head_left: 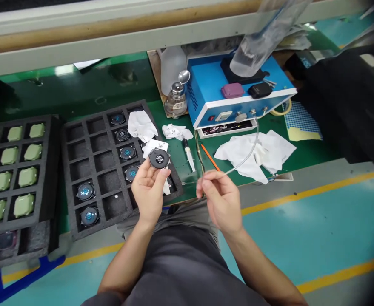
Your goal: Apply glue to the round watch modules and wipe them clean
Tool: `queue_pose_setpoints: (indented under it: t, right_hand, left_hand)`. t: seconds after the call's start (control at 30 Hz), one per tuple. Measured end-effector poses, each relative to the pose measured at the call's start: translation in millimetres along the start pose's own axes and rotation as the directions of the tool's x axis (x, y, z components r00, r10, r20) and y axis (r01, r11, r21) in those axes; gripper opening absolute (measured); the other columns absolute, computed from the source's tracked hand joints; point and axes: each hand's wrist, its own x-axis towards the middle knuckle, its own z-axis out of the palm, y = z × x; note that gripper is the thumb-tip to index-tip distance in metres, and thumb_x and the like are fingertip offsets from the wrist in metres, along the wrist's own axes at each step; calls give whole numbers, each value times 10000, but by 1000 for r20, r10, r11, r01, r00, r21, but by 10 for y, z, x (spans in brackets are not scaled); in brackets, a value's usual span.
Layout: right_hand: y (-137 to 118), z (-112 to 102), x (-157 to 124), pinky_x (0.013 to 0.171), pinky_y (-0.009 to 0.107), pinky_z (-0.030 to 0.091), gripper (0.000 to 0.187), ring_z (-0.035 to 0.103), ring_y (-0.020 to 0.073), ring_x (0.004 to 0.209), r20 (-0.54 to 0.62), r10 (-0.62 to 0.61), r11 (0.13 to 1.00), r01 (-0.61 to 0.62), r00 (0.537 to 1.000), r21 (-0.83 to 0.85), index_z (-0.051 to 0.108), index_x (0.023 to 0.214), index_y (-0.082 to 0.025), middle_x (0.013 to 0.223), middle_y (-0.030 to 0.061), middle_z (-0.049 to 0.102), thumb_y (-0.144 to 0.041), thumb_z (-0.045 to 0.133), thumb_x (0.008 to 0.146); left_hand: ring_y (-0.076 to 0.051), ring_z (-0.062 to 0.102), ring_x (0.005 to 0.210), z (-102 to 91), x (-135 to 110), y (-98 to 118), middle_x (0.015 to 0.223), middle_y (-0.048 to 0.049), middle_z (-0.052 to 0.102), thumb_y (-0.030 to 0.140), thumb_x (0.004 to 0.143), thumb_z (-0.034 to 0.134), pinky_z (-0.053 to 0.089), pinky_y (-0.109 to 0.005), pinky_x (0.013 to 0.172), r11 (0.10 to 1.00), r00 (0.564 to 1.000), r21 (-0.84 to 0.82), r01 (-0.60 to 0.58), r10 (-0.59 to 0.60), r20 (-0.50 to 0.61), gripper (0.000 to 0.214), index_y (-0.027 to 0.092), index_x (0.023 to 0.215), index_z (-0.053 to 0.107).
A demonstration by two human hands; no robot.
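My left hand (150, 189) grips a round black watch body (159, 158) by its edge, its dark disc with a small bright centre facing up. To its right, my right hand (220, 197) is closed in a pinch on a thin clear tube (249, 155), which runs up to the front of a blue box-shaped machine (244, 106). What the tube ends in is too fine to make out. Beside my left hand lies a black foam tray (108, 176) holding several round watch bodies, such as one at its near corner (89, 216).
On the left, another foam tray (49, 170) holds green square cases (25, 176). A glass pump bottle (175, 100), a syringe (188, 155), an orange stick (210, 157) and white wipes (238, 148) lie around the machine. A shelf edge (110, 38) crosses above the bench.
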Motion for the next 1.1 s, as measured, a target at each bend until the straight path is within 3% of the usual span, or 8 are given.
queue_pose_setpoints:
  t: [0.1,0.17,0.3,0.43,0.57,0.63,0.83,1.1]
  right_hand:
    - [95,-7,63,624,249,562,111,644,113,716,43,-35,962,46,998,-268,720,909,-211,935,26,700,-320,714,889]
    - [116,-65,85,674,272,595,133,693,139,774,20,-42,939,46,999,-341,736,944,-203,933,44,740,-321,679,922]
    - [51,-173,140,655,289,619,140,738,150,771,-96,-88,991,78,991,-105,729,961,-220,941,39,777,-335,649,956]
    - [-32,-139,214,651,307,640,156,772,169,800,-77,-154,985,159,985,62,703,993,-246,983,28,796,-368,605,987]
    - [-29,-3,230,727,319,647,76,764,155,802,-35,-202,977,199,979,-76,697,1018,-242,977,15,781,-244,658,952]
    - [-11,78,234,751,308,639,124,747,144,818,1,-254,956,251,967,-151,701,1005,-240,955,10,764,-160,690,912]
    - [18,292,329,844,415,640,143,746,195,926,70,-472,833,471,879,-291,649,1010,-253,949,29,745,-135,586,960]
    - [78,391,401,776,399,650,168,745,189,897,77,-508,796,502,858,-337,619,1081,-269,954,21,725,-151,546,988]
  left_hand:
    - [-258,729,1121,33,3,11,1216,-119,760,280,753,871,613,-303,879,1000,999,-14,-24,23,-44,558,206,1277,694]
    - [-247,735,1106,54,-2,-4,1202,-109,765,275,760,866,616,-290,864,1000,999,-17,-17,16,-50,548,208,1276,693]
    - [-247,738,1099,129,-45,-84,1202,-108,765,276,775,854,618,-309,884,999,999,-14,36,-36,12,529,206,1273,689]
    - [-231,752,1055,185,-81,-154,1168,-111,777,251,769,855,611,-321,928,997,994,-4,77,-77,81,499,186,1241,704]
    - [-224,756,1051,151,-71,-174,1156,-105,783,218,771,849,610,-315,942,998,994,-13,66,-64,85,482,190,1230,707]
    - [-226,756,1054,123,-65,-177,1157,-104,783,217,775,846,612,-320,944,997,993,-18,81,-79,91,482,194,1235,704]
    - [-246,758,1051,97,-73,-194,1158,-112,782,238,762,859,613,-357,961,993,988,-25,115,-112,103,508,201,1244,700]
    - [-259,764,1032,98,-80,-189,1138,-99,788,244,767,858,625,-367,939,991,984,-32,130,-126,123,488,232,1234,718]
